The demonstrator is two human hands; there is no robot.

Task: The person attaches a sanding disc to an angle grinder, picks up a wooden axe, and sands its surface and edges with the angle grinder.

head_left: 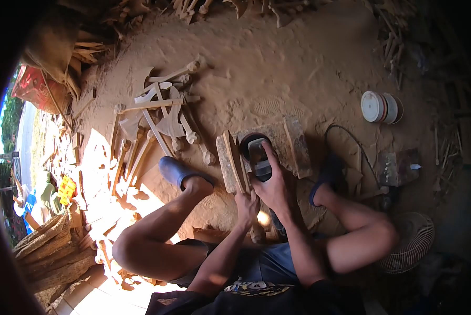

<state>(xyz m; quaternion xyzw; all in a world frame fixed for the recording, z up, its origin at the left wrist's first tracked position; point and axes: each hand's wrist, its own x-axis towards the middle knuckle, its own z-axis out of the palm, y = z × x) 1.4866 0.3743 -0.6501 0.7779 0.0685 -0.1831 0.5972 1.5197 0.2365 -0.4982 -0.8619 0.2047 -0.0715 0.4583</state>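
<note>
Between my legs lies a low, worn block (293, 144) on the sandy ground. My left hand (247, 205) is closed around the near end of a long, narrow wooden piece (234, 157), which rests over the block's left part. Just right of that piece is a dark, round object with a lighter top (257, 152), seemingly a power tool. My right hand (273, 184) grips it, one finger stretched along its top and the thumb toward the wooden piece. The tool's underside is hidden.
Carved wooden pieces (167, 123) are heaped at the front left. A white bucket (373, 107) lies at the right, above a dark box (398, 167) and a cable (351, 135). A fan (411, 241) stands beside my right knee. Sacking (51, 257) lies at the lower left.
</note>
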